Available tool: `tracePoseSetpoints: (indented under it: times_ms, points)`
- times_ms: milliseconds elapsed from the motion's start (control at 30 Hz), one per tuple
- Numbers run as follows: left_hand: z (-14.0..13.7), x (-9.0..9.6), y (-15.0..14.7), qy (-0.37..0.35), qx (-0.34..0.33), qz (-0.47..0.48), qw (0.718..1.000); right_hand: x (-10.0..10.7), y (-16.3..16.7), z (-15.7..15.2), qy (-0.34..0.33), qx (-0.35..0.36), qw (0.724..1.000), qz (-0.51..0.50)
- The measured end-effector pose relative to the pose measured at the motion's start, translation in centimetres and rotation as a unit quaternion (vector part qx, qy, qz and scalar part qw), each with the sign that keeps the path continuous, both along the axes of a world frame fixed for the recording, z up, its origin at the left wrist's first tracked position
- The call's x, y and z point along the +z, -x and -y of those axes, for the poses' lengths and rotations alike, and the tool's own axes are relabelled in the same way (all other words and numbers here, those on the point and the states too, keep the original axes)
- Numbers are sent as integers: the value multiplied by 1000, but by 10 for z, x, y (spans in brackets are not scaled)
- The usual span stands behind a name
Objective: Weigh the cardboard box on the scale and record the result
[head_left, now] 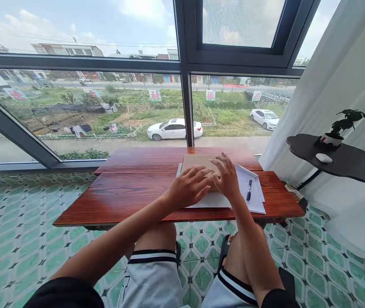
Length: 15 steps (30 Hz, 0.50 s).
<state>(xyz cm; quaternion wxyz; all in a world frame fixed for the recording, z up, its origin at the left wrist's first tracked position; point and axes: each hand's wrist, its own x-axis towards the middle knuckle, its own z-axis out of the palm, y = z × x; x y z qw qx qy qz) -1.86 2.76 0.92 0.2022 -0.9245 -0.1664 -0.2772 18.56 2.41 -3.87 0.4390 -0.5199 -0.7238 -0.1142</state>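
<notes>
The brown envelope (198, 164) lies flat on white papers (253, 201) on the tabletop (121, 196). It looks light, thin and bendable, best held at an edge. The left hand (190, 186) and right hand (225, 175) rest on it with fingers spread, grasping nothing. A pen (249, 189) lies beside them.

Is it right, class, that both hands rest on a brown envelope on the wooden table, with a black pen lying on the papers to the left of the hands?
Not quite. In the head view, the black pen lies on the papers to the right of the hands, not the left. Both the left hand and right hand do rest on the brown envelope on the wooden table.
</notes>
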Motion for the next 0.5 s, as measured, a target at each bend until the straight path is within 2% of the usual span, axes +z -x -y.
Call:
tracePoseSetpoints:
  times_ms: [100, 200, 267, 333, 500]
  points:
    - [-21, -8, 12, 119, 74, 83, 987, -7, -12, -4, -28, -51, 995, -85]
    - [-39, -22, 23, 258, 128, 191, 939, -15, -19, -8, -20, -75, 987, -138]
    - [-48, -35, 28, 355, 157, 270, 881, -20, -23, -10, 27, -88, 983, -159]
    - [-57, -48, 30, 414, 182, 309, 837, -23, -25, -10, 96, -105, 972, -185]
    - [-68, -69, 27, 516, 192, 323, 770, -18, -26, -8, 272, -157, 923, -221]
